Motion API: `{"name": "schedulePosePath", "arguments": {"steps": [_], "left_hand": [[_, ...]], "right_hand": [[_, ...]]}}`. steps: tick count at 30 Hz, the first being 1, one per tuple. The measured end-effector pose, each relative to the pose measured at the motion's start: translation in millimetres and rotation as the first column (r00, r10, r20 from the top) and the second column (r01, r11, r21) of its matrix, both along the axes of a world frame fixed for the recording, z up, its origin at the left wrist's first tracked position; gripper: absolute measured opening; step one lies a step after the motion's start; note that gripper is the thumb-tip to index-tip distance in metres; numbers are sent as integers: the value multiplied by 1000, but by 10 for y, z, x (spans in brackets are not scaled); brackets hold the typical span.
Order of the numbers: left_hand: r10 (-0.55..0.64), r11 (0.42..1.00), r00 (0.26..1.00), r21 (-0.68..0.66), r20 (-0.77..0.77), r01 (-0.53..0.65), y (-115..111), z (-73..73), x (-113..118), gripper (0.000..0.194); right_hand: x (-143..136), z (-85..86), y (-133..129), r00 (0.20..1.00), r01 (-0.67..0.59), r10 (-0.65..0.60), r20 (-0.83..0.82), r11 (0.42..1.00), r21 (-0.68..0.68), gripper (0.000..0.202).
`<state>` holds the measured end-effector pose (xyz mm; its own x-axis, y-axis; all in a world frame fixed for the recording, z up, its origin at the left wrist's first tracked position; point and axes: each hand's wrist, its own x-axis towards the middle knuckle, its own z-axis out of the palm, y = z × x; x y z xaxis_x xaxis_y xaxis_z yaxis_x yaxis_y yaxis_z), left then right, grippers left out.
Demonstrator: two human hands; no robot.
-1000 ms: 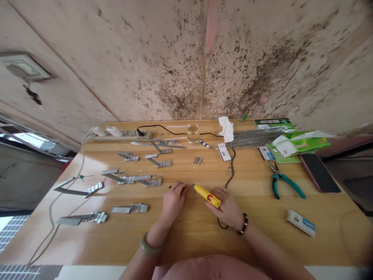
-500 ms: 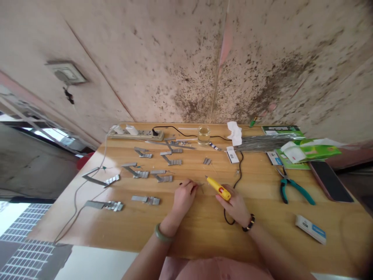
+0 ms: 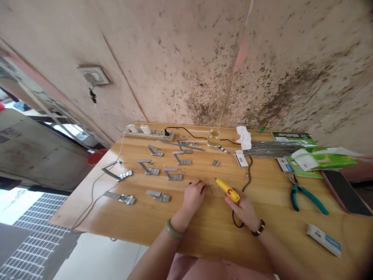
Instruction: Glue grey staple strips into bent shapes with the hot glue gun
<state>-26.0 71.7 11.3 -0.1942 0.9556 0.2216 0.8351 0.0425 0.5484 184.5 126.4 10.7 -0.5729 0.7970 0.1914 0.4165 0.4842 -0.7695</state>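
My right hand (image 3: 243,208) is closed around a yellow hot glue gun (image 3: 227,189), its nozzle pointing up and left, apart from the other hand. My left hand (image 3: 194,195) rests on the table with its fingers pinched at a small thin grey wire-like piece (image 3: 210,186); its exact kind is too small to tell. Beyond them lies a little group of short grey strips (image 3: 216,163). To the left stand several grey folded metal-looking pieces, among them a bent one (image 3: 174,175), a flat one (image 3: 158,195) and a larger bent one (image 3: 117,173).
A power strip (image 3: 150,134) and a glass of yellowish liquid (image 3: 213,138) stand near the wall. On the right are a bundle of grey wires (image 3: 276,148), teal-handled pliers (image 3: 310,198), a phone (image 3: 346,192) and a small box (image 3: 324,240). A black cord (image 3: 247,182) curves beside my right hand.
The camera view has turned left, so everything on the table appears shifted to the right. Both hands keep nearly the same pose, still holding the glue gun and the small piece.
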Motion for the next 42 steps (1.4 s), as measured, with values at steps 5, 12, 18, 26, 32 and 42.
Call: {"name": "schedulePosePath", "arguments": {"steps": [5,12,18,26,32,42], "left_hand": [[-11,1000,999,4,-34,12,5,-25,-14,14],[-3,1000,999,6,-46,3,13,-65,-41,15],[15,1000,998,-6,-66,-15,25,-53,-28,16],[18,1000,997,-20,-72,-20,34,9,-8,17],[9,1000,998,-20,-62,-10,35,4,-10,18],[8,1000,997,-11,-80,-9,29,-13,-14,17]], "right_hand": [[-6,33,-9,1000,1,-1,-20,1000,29,17],[-2,90,11,997,-66,62,48,994,89,18],[12,112,28,982,-148,134,130,984,101,19],[0,145,27,978,-165,149,145,981,103,19],[-5,142,31,980,-154,138,145,982,110,21],[-11,169,29,977,-167,151,152,980,104,21]]}}
